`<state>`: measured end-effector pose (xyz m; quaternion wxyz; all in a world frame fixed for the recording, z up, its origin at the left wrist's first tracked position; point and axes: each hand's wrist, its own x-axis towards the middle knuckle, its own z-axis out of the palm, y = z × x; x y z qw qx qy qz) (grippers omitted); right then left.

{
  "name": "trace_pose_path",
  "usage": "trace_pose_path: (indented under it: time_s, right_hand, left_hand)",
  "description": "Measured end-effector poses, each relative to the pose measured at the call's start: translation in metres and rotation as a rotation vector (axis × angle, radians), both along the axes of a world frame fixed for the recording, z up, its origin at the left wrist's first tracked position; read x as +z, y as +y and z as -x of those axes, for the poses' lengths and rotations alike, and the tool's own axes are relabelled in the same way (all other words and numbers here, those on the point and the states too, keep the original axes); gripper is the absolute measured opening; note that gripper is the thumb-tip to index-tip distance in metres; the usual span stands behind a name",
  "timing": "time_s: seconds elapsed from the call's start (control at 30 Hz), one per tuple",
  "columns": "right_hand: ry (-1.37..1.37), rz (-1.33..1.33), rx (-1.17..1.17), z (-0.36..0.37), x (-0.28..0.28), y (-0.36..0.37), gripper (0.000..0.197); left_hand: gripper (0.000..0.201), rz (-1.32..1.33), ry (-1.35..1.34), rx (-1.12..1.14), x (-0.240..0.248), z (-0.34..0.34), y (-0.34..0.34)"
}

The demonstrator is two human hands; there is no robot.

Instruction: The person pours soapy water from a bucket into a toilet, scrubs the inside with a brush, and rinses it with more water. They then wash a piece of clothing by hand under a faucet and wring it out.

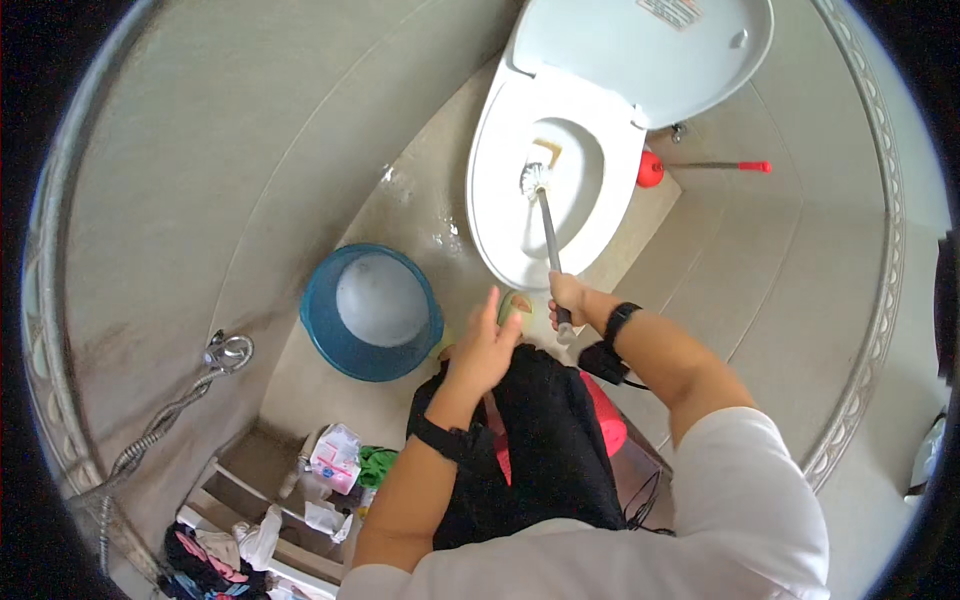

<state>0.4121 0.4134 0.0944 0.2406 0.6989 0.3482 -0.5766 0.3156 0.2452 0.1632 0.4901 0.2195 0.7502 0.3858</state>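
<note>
I see the left hand (483, 355) loose and unclenched near mid-frame, left of the right hand (568, 300), which grasps the toilet brush (551, 235) near the handle's lower end. I read the brush's long axis as running up-frame, leaning slightly left, its bristles pointing away from the wearer inside the white toilet (490, 205) at upper centre.
</note>
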Motion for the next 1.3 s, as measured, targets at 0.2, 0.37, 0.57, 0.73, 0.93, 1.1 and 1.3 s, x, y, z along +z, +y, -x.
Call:
trace_pose_path:
  time_s: [0.2, 0.37, 0.57, 0.73, 0.93, 1.1, 1.3]
  right_hand:
    - [0.084, 0.200, 0.166, -0.054, 0.064, 0.001, 0.038]
    - [0.148, 0.037, -0.108, -0.024, -0.006, 0.044, 0.042]
    - [0.306, -0.078, 0.128, -0.051, -0.019, -0.031, 0.048]
    - [0.247, -0.431, 0.254, -0.120, 0.026, -0.066, 0.042]
    - [0.240, -0.352, 0.154, -0.104, 0.049, -0.068, 0.040]
    - [0.241, -0.350, 0.138, -0.109, 0.034, -0.081, 0.040]
    - [0.238, -0.325, 0.149, -0.126, 0.029, -0.081, 0.041]
  left_hand:
    - [0.057, 0.011, 0.150, -0.044, -0.006, 0.015, -0.007]
    - [0.047, -0.148, 0.017, -0.057, -0.003, -0.004, 0.020]
    - [0.045, 0.061, -0.008, -0.038, -0.035, 0.005, -0.053]
    - [0.043, 0.111, -0.120, -0.026, -0.038, 0.001, -0.057]
    - [0.042, 0.061, -0.149, -0.070, -0.046, 0.002, -0.049]
    - [0.042, 0.111, -0.224, -0.029, -0.074, 0.007, -0.055]
    - [0.050, 0.346, -0.498, 0.166, -0.080, 0.002, -0.020]
